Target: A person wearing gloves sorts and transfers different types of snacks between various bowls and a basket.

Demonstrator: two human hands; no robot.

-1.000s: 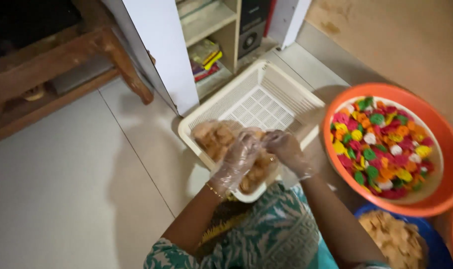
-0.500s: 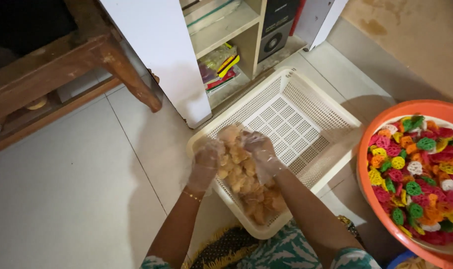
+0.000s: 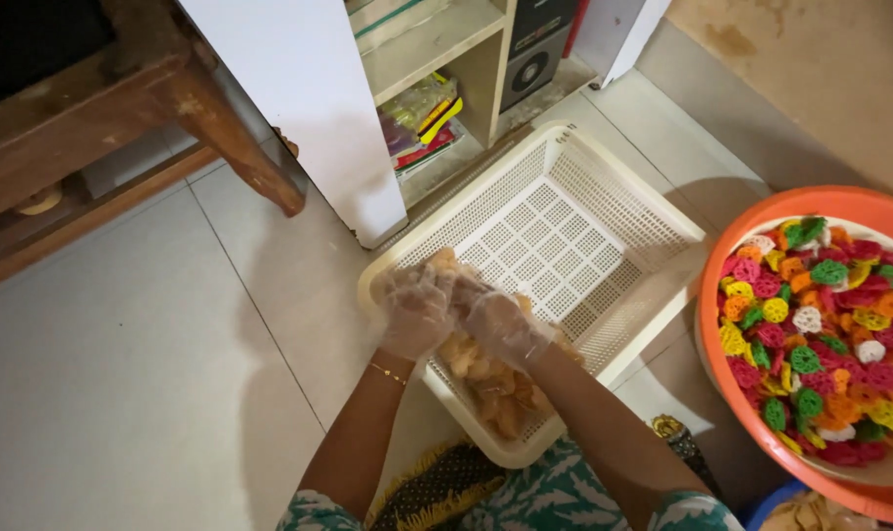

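Two hands in thin clear plastic gloves meet over the near corner of a cream perforated plastic basket (image 3: 604,211) that sits on pale floor tiles (image 3: 112,393). Left hand (image 3: 415,313) and right hand (image 3: 500,324) press together, fingers curled around a clump of pale tan fried crisps (image 3: 444,265); how much each hand holds is hard to make out, because the gloves and the overlapping fingers cover the clump. More of the same crisps (image 3: 500,393) lie heaped in the basket at 5 o'clock from the grip, just below the wrists, partly hidden by the right forearm. The rest of the basket, toward 1 o'clock, shows bare mesh. At 3 o'clock, well apart from the hands, an orange round plastic tub (image 3: 761,211) holds multicoloured ring-shaped crackers (image 3: 820,334); its right side is cut off by the frame edge. At 11 o'clock stand a white shelf unit (image 3: 299,98) and a dark wooden furniture leg (image 3: 235,147), both cropped at the top.
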